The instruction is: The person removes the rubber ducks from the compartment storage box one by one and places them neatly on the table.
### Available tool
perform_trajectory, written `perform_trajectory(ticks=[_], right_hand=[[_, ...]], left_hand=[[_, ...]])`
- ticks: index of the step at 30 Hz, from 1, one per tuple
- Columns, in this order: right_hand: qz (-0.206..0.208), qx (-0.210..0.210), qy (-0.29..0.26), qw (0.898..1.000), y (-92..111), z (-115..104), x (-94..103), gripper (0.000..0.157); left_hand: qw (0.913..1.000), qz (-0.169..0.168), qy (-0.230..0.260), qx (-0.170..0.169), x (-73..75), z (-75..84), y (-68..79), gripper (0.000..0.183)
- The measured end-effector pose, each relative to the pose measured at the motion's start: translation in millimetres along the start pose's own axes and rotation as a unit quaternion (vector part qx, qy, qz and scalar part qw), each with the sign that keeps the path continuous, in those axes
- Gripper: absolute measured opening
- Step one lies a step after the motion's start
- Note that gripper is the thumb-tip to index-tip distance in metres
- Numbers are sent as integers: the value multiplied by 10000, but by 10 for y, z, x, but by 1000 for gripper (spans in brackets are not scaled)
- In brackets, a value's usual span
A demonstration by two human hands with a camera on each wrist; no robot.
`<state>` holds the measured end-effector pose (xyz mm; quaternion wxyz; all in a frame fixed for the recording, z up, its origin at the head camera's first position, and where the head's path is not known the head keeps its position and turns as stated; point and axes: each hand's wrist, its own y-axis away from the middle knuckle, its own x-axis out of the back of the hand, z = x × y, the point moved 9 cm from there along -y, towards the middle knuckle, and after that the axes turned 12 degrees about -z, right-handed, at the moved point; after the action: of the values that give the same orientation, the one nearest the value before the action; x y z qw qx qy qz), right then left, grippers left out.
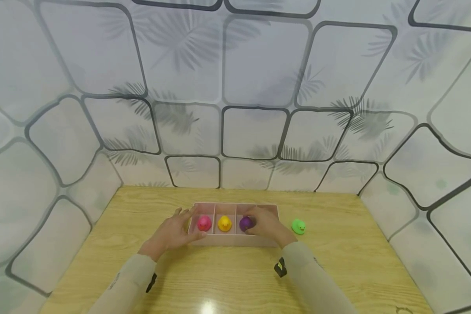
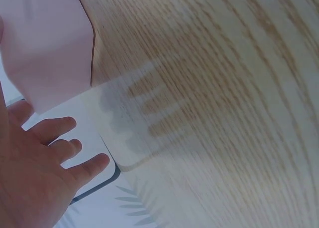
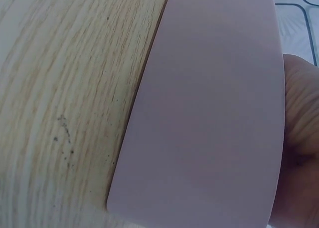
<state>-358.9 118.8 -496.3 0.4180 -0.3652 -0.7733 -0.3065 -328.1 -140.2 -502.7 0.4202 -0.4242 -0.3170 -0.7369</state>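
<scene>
Left sleeve: pale cloth (image 1: pixel 127 279) covered the forearm, down to the wrist.
Left hand: it (image 1: pixel 170 235) stood at the box's left end, fingers spread loosely, the thumb reaching over the front corner; it gripped no duck.
Pink divided box: this container (image 1: pixel 231 240) sat on the desk (image 1: pixel 220 274), long side toward the person, upright partitions splitting it into compartments.
Pink toy duck: it (image 1: pixel 204 223) lay in the leftmost compartment, near the left thumb.
Yellow toy duck: it (image 1: pixel 225 223) lay in the next compartment to the right, beyond a partition.
Purple toy duck: it (image 1: pixel 245 224) was in the third compartment, partly hidden by fingers.
Right hand: it (image 1: pixel 264 224) reached over the box's right part, thumb and fingers curled in a narrow pinch about the purple duck; the right wrist view hid the fingertips behind the box wall.
Green toy duck: it (image 1: pixel 298 226) rested on the desk, outside the box, just beyond its right end.
</scene>
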Motion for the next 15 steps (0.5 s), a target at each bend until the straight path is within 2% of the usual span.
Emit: perform_trajectory(ticks=[9, 15], right_hand=[[39, 85, 69, 9999, -6, -36, 0, 30], [122, 187, 70, 9997, 2, -42, -4, 29]], left_hand=[[10000, -17, -4, 8, 1, 6, 0, 103], [10000, -40, -45, 44, -4, 15, -3, 103]])
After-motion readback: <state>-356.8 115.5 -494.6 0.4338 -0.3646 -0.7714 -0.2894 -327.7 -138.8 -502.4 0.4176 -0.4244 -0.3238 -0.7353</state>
